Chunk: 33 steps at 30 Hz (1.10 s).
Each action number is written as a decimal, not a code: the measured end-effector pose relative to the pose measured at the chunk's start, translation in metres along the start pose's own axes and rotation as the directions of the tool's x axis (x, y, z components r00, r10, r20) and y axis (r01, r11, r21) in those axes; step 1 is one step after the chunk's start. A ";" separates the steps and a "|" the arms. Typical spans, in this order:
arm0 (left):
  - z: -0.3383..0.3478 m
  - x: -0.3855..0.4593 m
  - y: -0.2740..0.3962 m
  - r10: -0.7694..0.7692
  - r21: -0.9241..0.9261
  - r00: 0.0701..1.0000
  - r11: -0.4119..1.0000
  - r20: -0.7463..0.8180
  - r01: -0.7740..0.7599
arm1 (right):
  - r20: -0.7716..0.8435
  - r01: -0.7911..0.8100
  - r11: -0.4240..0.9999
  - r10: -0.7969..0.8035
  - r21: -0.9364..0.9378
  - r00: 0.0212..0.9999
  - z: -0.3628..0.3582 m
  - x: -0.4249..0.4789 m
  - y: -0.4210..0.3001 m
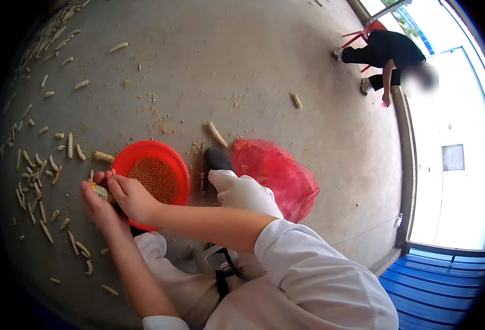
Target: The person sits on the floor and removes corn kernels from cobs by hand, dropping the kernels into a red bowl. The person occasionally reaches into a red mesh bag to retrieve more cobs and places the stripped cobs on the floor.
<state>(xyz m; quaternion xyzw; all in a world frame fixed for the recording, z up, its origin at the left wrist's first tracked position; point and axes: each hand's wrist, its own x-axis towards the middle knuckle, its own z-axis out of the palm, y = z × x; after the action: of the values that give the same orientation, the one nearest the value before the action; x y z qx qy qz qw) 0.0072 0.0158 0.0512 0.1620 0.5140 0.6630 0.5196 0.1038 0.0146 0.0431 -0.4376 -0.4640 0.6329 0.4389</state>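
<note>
A corn cob (102,192), mostly bare and with a few yellow kernels at one end, lies in my left hand (99,206), whose fingers curl round it. My right hand (136,199) presses against the cob from the other side, its fingers near my left fingertips. Both hands are over the left rim of a red plastic basin (183,178). Loose corn kernels (153,180) cover the basin's bottom. A pink mesh sack (273,177) rests on the floor to the right, beside my shoe. Part of the cob is hidden by my fingers.
Bare corn cobs (41,173) lie scattered on the concrete floor (226,78) at the left, with more at the upper left. Spilled kernels dot the floor. A person (391,51) in dark clothes bends forward on a red chair (374,28) at the upper right, near a doorway.
</note>
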 end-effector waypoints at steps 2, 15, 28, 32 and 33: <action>-0.002 0.002 0.001 -0.047 -0.035 0.999 0.998 0.002 0.047 | 0.017 -0.012 0.999 0.013 -0.031 1.000 -0.001 0.003 -0.003; 0.001 0.002 -0.012 -0.128 -0.071 0.991 0.989 0.030 0.130 | 0.071 -0.192 0.959 0.210 -0.208 0.975 -0.016 0.009 -0.019; -0.007 0.004 -0.006 -0.248 -0.359 0.968 0.901 0.035 0.244 | -0.031 -0.098 0.995 0.099 0.022 0.995 -0.019 0.023 -0.001; 0.000 -0.001 0.006 -0.263 -0.394 0.960 0.875 0.098 0.280 | 0.015 -0.298 0.794 0.342 0.530 0.940 -0.027 0.028 -0.015; -0.007 0.000 0.009 -0.210 -0.356 0.970 0.903 0.127 0.242 | 0.057 -0.321 0.748 0.356 0.582 0.933 -0.024 0.025 -0.030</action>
<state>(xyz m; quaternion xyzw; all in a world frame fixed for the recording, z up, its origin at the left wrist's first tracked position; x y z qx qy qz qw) -0.0026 0.0128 0.0559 0.0292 0.3730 0.6753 0.6355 0.1256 0.0488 0.0639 -0.3769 -0.1482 0.8001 0.4425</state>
